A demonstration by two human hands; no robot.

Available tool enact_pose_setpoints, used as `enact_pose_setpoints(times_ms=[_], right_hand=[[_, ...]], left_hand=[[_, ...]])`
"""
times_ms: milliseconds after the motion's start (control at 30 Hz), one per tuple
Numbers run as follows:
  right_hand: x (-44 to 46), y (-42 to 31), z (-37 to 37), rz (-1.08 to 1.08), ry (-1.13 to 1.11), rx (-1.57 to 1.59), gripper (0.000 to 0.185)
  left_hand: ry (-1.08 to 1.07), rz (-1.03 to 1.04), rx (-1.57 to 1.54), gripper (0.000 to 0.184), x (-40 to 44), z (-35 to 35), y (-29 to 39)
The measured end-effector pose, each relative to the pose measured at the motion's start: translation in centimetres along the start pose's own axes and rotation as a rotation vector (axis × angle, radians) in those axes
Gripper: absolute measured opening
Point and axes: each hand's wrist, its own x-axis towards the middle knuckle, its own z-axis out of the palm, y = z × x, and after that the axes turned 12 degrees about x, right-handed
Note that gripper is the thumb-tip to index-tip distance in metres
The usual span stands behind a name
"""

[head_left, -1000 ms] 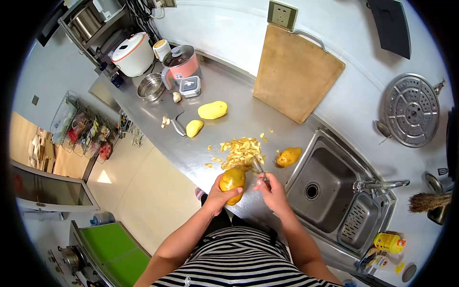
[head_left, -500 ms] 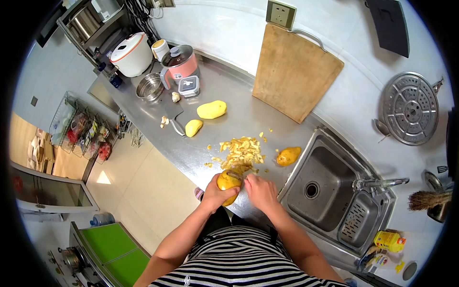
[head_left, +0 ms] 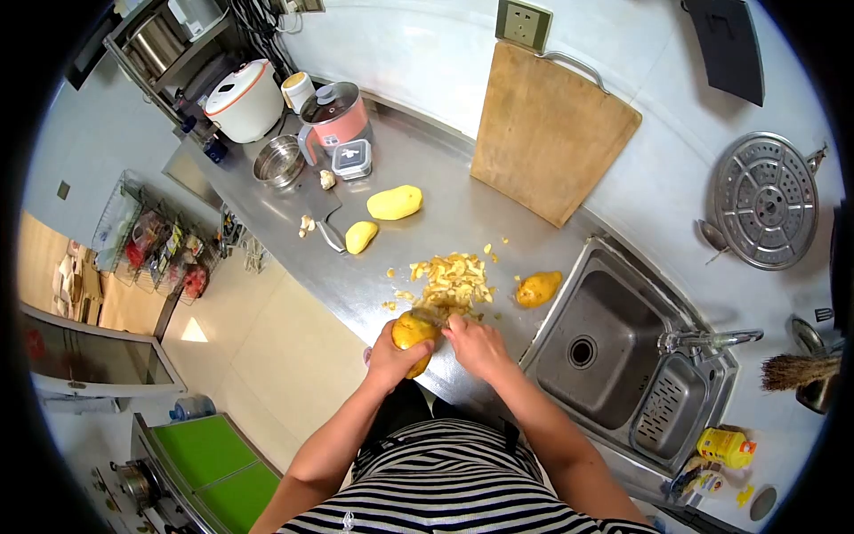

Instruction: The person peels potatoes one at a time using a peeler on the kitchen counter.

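Note:
My left hand (head_left: 391,359) is wrapped round a partly peeled potato (head_left: 412,331) at the counter's front edge. My right hand (head_left: 476,345) is closed on a peeler (head_left: 431,315), whose blurred head lies against the potato's upper side. Just beyond both hands, a heap of peelings (head_left: 452,280) spreads over the steel counter. An unpeeled potato (head_left: 539,289) lies right of the heap, close to the sink. Farther left are a large peeled potato (head_left: 395,203) and a smaller peeled piece (head_left: 361,238), with a knife (head_left: 331,236) beside it.
A sink (head_left: 614,329) with a tap (head_left: 712,339) is at the right. A wooden cutting board (head_left: 551,133) leans on the wall. Toward the back left stand a pink electric pot (head_left: 336,120), a lidded container (head_left: 352,159), a steel bowl (head_left: 278,162), garlic (head_left: 327,180) and a rice cooker (head_left: 244,102).
My left hand and the potato have shifted slightly up and left. The peeler and my right hand have also moved a little away from my body. The other things stay put.

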Motion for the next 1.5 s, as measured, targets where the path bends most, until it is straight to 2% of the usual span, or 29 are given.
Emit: enact_pose_setpoints(times_ms=[33,67,100,167,300,367,400,467,667,833,900,1000,1067,1200,1267,1300,1367,1400,1433,1500], right_hand=[[0.4,0.3,-0.1,0.069,-0.050,-0.005,0.027],[0.5,1.6,-0.1,0.069,-0.047,-0.006,0.027],[0.8,2.4,-0.8,0.172,-0.038,0.024,0.028],[1.0,3.2,-1.0,0.320,-0.063,0.072,0.035],[0.4,0.2,-2.4,0.258,-0.081,0.112,0.035],[-0.6,-1.8,-2.2,0.112,-0.072,0.091,0.033],[-1.0,-2.2,-1.6,0.114,-0.072,0.094,0.033],[-1.8,-2.9,-0.5,-0.010,-0.059,-0.023,0.031],[0.4,-2.6,0.0,0.055,-0.054,0.028,0.030],[2.0,-1.9,1.0,0.134,-0.027,0.030,0.030],[2.8,1.9,2.4,0.296,-0.020,0.092,0.032],[2.1,2.0,0.1,0.394,-0.066,0.097,0.034],[1.2,0.6,-1.1,0.393,-0.096,0.097,0.035],[-0.5,-3.1,-1.0,0.250,-0.095,0.094,0.032],[-0.8,-3.9,-0.5,0.109,-0.116,0.001,0.031],[-0.6,-3.9,-0.4,0.149,-0.099,0.026,0.032],[1.1,1.5,1.6,0.230,-0.046,0.034,0.032],[1.7,3.6,2.2,0.311,0.008,0.048,0.032],[1.7,2.8,0.6,0.354,0.035,-0.006,0.032],[1.4,0.7,-1.9,0.316,0.018,0.055,0.033]], left_hand=[[-0.002,0.003,-0.001,0.069,-0.5,0.0,0.5],[0.013,0.093,0.054,0.070,-1.3,-0.1,1.0],[0.030,0.184,0.113,0.070,-1.7,-0.4,1.6],[0.035,0.166,0.156,0.071,-1.1,-0.9,1.9],[0.005,0.056,0.056,0.072,0.3,-0.3,-0.2],[0.045,-0.013,0.124,0.072,0.8,-0.2,-1.5],[0.043,-0.015,0.127,0.072,0.8,-0.3,-1.5],[0.035,-0.053,0.165,0.071,1.1,-0.4,-1.1],[0.054,-0.009,0.210,0.064,1.3,-1.2,0.3],[0.056,-0.033,0.255,0.070,1.2,-1.6,-0.6],[0.024,0.020,0.252,0.074,0.2,-1.0,0.0],[0.003,0.072,0.181,0.076,-0.3,-0.4,-0.1],[0.025,0.066,0.300,0.076,0.4,-0.2,-0.5],[0.019,-0.005,0.482,0.077,1.0,-0.8,0.2],[0.010,-0.017,0.521,0.076,1.0,-0.6,0.5],[0.004,0.005,0.543,0.075,0.7,-0.7,1.2],[0.004,0.026,0.567,0.075,0.2,-0.5,1.5],[0.042,0.156,0.555,0.075,-0.2,-0.3,1.3],[0.080,0.294,0.543,0.075,-0.2,-0.5,1.6],[0.086,0.243,0.564,0.075,0.2,-0.8,2.8]])
